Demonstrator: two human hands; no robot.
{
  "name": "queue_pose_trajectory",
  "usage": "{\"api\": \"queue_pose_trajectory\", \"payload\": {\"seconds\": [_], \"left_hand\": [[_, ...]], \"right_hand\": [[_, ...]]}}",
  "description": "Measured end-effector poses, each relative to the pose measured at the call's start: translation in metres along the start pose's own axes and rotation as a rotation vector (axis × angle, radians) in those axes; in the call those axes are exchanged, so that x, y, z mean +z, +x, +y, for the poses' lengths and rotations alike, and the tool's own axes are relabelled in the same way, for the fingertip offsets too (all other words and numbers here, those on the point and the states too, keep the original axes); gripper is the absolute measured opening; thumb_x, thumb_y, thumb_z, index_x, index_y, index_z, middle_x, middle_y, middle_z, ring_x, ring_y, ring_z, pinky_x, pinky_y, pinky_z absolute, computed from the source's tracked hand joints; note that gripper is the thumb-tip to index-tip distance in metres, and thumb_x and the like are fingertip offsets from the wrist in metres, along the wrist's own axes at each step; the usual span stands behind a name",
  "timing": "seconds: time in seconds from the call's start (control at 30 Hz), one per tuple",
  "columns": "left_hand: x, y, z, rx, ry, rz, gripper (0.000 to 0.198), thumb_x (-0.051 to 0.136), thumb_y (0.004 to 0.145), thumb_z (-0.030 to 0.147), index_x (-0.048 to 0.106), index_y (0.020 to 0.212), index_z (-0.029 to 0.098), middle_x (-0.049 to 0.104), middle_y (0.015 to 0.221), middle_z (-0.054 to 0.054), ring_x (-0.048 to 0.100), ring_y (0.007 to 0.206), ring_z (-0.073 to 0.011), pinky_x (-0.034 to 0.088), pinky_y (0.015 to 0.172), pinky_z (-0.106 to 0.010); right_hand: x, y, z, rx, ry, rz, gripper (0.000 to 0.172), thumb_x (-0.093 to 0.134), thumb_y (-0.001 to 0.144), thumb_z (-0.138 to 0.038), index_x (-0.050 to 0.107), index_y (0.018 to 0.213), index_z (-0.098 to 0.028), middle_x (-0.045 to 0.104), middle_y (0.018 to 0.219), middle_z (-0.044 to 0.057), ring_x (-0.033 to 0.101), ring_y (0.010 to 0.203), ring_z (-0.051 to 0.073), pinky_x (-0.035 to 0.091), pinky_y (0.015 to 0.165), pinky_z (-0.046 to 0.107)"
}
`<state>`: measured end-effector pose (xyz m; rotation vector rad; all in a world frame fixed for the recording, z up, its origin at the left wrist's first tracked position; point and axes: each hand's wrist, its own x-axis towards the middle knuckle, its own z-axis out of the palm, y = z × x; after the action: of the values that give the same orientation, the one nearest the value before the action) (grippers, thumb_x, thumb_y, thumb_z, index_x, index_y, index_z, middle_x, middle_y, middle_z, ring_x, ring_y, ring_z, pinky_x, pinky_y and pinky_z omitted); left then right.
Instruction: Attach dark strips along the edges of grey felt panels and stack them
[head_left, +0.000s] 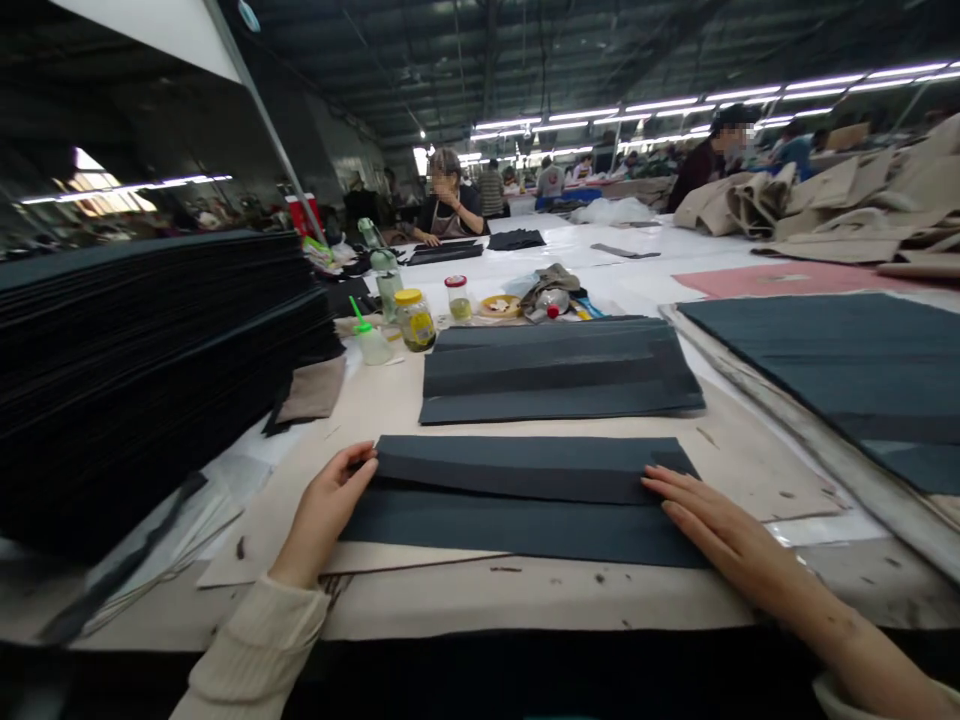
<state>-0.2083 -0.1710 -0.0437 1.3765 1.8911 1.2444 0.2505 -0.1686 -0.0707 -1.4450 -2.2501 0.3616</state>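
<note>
The step in hand looks to be squaring and smoothing a folded dark cloth (517,535), which lies on a pale sheet (757,470) at the near side of the counter (637,290). Its far part makes a flap with a blackish band (510,482) along its near edge; this edge stops short of the cloth's near edge. The left hand (326,510) has its fingers bent at the far left corner, thumb apart; whether it pinches the cloth cannot be told. The right hand (716,520) is spread loosely, fingertips resting on the right end of the band, gripping nothing visible. The next move seems to call for both ends held level so that the band stays straight. Just beyond lies a similar cloth pile (562,370), apart from this one.
</note>
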Motion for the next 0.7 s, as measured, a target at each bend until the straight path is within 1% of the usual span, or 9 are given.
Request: {"api": "queue_pose_trajectory", "payload": {"seconds": [0.13,0.2,0.3,0.47,0.53,0.6,0.63,0.67,0.7], "left_hand": [[-0.004,0.005,-0.004,-0.025,-0.029,0.077,0.051,0.059,0.065,0.047,0.056,0.103,0.013,0.06,0.084,-0.003,0.057,0.079,-0.016,0.044,0.078,-0.029],[-0.004,0.005,-0.007,-0.006,-0.008,0.09,0.05,0.059,0.065,0.044,0.055,0.104,0.013,0.056,0.079,0.0,0.056,0.073,-0.014,0.045,0.074,-0.027],[-0.003,0.004,-0.014,0.05,0.072,0.097,0.048,0.056,0.067,0.039,0.052,0.108,0.014,0.053,0.081,0.0,0.055,0.072,-0.0128,0.045,0.073,-0.026],[-0.007,0.006,-0.025,0.15,0.363,0.071,0.043,0.047,0.072,0.028,0.05,0.114,0.015,0.05,0.089,-0.003,0.054,0.066,-0.0129,0.048,0.071,-0.03],[-0.012,0.007,-0.023,0.203,0.501,0.091,0.042,0.043,0.075,0.023,0.049,0.115,0.014,0.051,0.094,-0.007,0.056,0.072,-0.016,0.048,0.075,-0.034],[-0.011,0.005,-0.012,0.308,0.625,0.123,0.039,0.039,0.078,0.019,0.05,0.115,0.012,0.051,0.103,-0.011,0.055,0.09,-0.0212,0.044,0.086,-0.039],[-0.006,0.001,-0.002,0.38,0.66,0.12,0.038,0.036,0.081,0.018,0.049,0.116,0.012,0.051,0.108,-0.012,0.052,0.1,-0.0227,0.041,0.091,-0.04],[0.002,-0.003,0.01,0.462,0.677,0.089,0.038,0.034,0.083,0.019,0.048,0.118,0.013,0.05,0.115,-0.012,0.048,0.109,-0.0229,0.037,0.096,-0.04],[0.014,-0.009,0.023,0.55,0.677,0.026,0.038,0.033,0.086,0.021,0.045,0.121,0.015,0.047,0.122,-0.012,0.043,0.116,-0.0218,0.034,0.1,-0.039]], "right_hand": [[0.003,0.0,0.006,-0.044,-0.031,0.012,0.043,0.034,0.086,-0.046,0.057,0.116,-0.026,0.047,0.129,0.003,0.043,0.119,0.025,0.035,0.1,0.048],[0.005,0.001,0.007,-0.065,-0.05,0.017,0.042,0.035,0.085,-0.046,0.058,0.115,-0.027,0.048,0.128,0.003,0.044,0.118,0.025,0.036,0.099,0.049],[0.007,0.001,0.009,-0.08,-0.081,0.02,0.041,0.037,0.085,-0.045,0.057,0.116,-0.028,0.047,0.129,0.002,0.044,0.118,0.025,0.037,0.098,0.048],[0.011,0.0,0.016,-0.105,-0.104,0.038,0.041,0.038,0.085,-0.044,0.057,0.117,-0.027,0.048,0.128,0.002,0.044,0.118,0.025,0.037,0.099,0.047],[0.011,-0.001,0.017,-0.118,-0.121,0.035,0.041,0.038,0.085,-0.044,0.056,0.117,-0.027,0.047,0.129,0.002,0.044,0.118,0.025,0.038,0.099,0.046],[0.011,-0.001,0.015,-0.13,-0.15,0.037,0.042,0.038,0.085,-0.045,0.054,0.12,-0.026,0.046,0.13,0.003,0.044,0.118,0.025,0.039,0.098,0.045],[0.011,-0.002,0.011,-0.137,-0.168,0.045,0.044,0.038,0.085,-0.045,0.053,0.121,-0.026,0.044,0.131,0.003,0.043,0.119,0.025,0.038,0.098,0.045],[0.011,-0.002,0.006,-0.144,-0.187,0.055,0.045,0.038,0.085,-0.045,0.051,0.123,-0.024,0.042,0.133,0.003,0.042,0.12,0.026,0.038,0.099,0.045],[0.011,-0.002,0.0,-0.155,-0.206,0.066,0.047,0.037,0.085,-0.046,0.049,0.125,-0.023,0.04,0.135,0.004,0.04,0.121,0.026,0.037,0.099,0.045]]}}
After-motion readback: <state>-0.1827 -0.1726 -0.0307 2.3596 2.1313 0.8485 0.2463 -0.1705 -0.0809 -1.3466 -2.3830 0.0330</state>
